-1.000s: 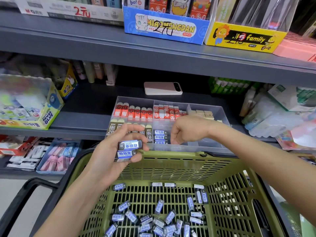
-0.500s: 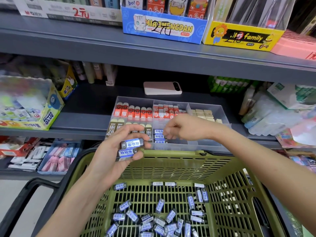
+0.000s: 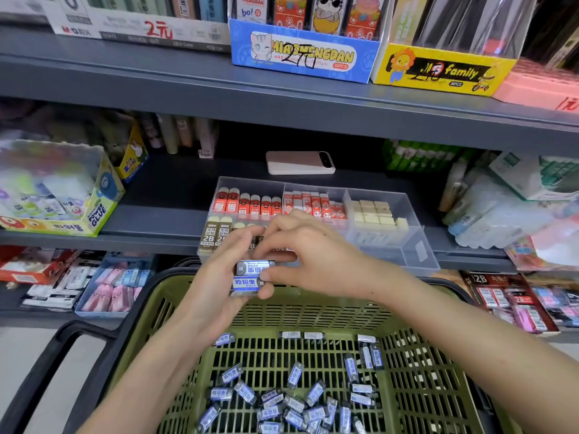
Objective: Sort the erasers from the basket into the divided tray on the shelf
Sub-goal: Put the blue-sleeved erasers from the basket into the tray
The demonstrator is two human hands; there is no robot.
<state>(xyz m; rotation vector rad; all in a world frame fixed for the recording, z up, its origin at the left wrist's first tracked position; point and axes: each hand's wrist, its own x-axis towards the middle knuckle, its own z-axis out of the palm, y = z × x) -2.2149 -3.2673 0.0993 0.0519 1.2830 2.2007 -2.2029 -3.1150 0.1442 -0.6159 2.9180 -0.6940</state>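
Above the slatted basket point(image 3: 313, 312), right hand point(image 3: 316, 256) pinches left hand's point(image 3: 214, 278) glossy erasers point(image 3: 250, 268).

We're finding front-right compartment of divided tray point(image 3: 416, 255) lying open, reachable over basket point(image 3: 313, 311) far rim. Upper shelf point(image 3: 282, 101) overhanging, capping headroom. Our left hand point(image 3: 216, 277) and right hand point(image 3: 316, 261), gripping erasers point(image 3: 250, 269), crowding tray's front-left corner. Phone point(image 3: 299, 162) lying behind tray's back edge.
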